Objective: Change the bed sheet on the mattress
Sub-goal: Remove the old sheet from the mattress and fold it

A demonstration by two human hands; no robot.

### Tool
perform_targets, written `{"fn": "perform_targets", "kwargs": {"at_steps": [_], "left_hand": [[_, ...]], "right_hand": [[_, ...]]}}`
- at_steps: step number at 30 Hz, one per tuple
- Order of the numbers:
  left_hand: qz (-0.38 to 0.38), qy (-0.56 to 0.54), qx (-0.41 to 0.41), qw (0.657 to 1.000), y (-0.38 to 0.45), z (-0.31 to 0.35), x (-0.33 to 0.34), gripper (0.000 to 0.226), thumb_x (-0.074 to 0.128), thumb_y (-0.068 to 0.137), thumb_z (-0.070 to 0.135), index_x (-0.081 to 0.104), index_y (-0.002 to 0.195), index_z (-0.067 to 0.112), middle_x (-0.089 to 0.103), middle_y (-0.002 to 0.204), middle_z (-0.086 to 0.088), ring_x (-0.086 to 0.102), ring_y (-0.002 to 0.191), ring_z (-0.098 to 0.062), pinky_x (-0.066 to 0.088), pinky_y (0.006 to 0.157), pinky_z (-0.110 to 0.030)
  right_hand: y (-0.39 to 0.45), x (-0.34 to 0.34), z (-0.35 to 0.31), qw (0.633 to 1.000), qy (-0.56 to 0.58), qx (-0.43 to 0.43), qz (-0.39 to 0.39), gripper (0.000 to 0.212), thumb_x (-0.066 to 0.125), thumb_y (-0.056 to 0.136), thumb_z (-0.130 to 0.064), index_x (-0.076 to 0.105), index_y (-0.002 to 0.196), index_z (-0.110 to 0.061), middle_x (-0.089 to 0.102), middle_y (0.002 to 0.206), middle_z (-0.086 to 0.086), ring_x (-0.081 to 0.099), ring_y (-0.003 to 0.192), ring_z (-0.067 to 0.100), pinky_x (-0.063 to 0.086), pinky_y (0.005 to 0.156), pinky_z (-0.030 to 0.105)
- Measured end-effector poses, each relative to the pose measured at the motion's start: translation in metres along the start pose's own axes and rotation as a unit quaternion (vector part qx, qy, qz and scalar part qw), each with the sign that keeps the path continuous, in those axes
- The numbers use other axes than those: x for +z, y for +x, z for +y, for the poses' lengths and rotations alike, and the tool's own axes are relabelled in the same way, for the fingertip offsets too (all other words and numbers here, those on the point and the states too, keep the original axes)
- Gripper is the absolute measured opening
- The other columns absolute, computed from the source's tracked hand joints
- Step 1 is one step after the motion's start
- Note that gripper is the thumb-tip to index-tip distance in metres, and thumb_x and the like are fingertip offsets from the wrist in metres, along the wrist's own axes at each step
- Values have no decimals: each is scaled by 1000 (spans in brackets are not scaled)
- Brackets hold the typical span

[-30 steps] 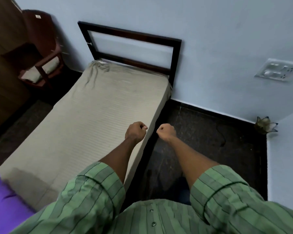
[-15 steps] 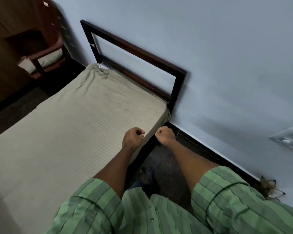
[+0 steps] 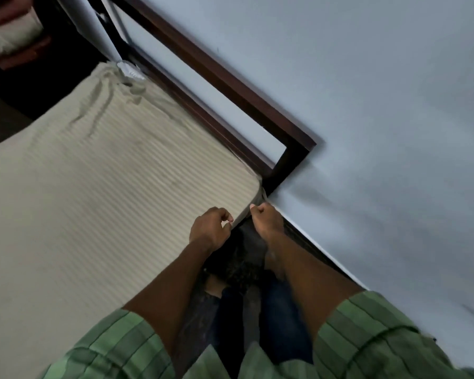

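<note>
The bed sheet [image 3: 101, 192], beige with faint stripes, is spread over the mattress and is bunched into creases at the corner farthest from the headboard post [image 3: 282, 170]. That dark wooden post stands against the pale wall [image 3: 367, 105], and both hands are held just short of it, at the near corner of the mattress. The left hand [image 3: 210, 231] is curled over the sheet's edge, its fingertips at the fabric; whether cloth is actually pinched cannot be told through the blur. The right hand [image 3: 266, 218] is clenched beside the corner nearest the post, and whether anything is held in it cannot be told either.

The stage is judged to be the start of stripping the old sheet. Trouble could come from the tight gap between post and wall: if the corner is tugged sideways, the sheet could be snagged on the post or torn. The mattress itself could be dragged off its frame if the fabric is pulled before the tucked edge is freed.
</note>
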State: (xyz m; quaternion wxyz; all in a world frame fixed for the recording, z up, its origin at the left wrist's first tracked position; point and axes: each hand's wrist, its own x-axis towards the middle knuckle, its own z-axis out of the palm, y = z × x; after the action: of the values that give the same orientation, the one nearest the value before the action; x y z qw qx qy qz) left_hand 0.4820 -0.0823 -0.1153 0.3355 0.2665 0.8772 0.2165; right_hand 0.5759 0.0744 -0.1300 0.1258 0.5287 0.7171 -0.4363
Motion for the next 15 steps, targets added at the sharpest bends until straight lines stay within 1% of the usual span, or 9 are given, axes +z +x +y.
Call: {"fn": "perform_targets", "kwargs": {"at_steps": [3,5,6,7,8,9,11,13,15], "left_hand": [[7,19,8,1000,47,-6,14,12,63,91,29,69,101,32,66,110,8,65,101,-20,51,92,-40],[17,57,53,997,64,-4,18,15,62,92,25,71,104,28,69,112,4,66,102,-22,49,93,-41],[27,75,76,994,74,-6,22,16,62,91,24,71,104,27,70,110,4,67,101,-22,49,92,-40],[31,79,89,992,88,-12,32,16,61,91,24,70,104,27,70,108,3,67,99,-22,49,90,-40],[35,74,94,992,102,-17,43,17,61,90,23,69,104,27,69,106,3,67,97,-22,50,89,-40],[38,68,99,992,112,-21,53,17,61,90,21,68,105,26,69,106,4,66,96,-22,50,88,-40],[51,44,100,993,131,-29,77,18,63,90,18,68,106,25,69,109,4,66,97,-22,51,86,-41],[76,8,92,993,147,-33,99,21,64,89,15,67,109,24,68,112,5,66,99,-21,52,85,-42],[88,-23,69,993,155,-37,117,28,65,87,12,65,112,24,67,116,6,66,100,-21,54,83,-41]], "right_hand": [[70,24,3,999,-31,19,-40,38,51,102,-47,48,79,-16,55,79,6,58,78,27,38,68,33],[94,31,6,998,-41,36,-40,37,55,100,-48,50,88,-13,54,87,10,64,88,30,41,70,33],[107,36,5,998,-45,39,-36,41,55,99,-50,55,105,-10,57,102,15,66,102,35,46,76,36],[125,46,7,997,-57,48,-27,52,55,99,-51,53,130,-9,58,123,18,62,117,39,49,87,40],[142,53,9,996,-74,55,-15,64,53,100,-51,42,150,-13,52,142,17,57,127,40,48,97,44],[153,55,10,994,-88,60,-8,70,51,101,-51,33,158,-15,45,152,17,52,132,41,46,104,47],[181,64,17,992,-108,70,-12,69,47,104,-52,34,158,-11,43,155,19,49,136,41,42,108,48],[204,73,27,990,-112,80,-13,66,48,103,-55,50,147,-6,52,149,20,51,134,39,43,107,46],[211,82,39,994,-88,65,10,56,54,101,-54,66,128,-6,63,134,19,57,125,39,47,102,43]]}}
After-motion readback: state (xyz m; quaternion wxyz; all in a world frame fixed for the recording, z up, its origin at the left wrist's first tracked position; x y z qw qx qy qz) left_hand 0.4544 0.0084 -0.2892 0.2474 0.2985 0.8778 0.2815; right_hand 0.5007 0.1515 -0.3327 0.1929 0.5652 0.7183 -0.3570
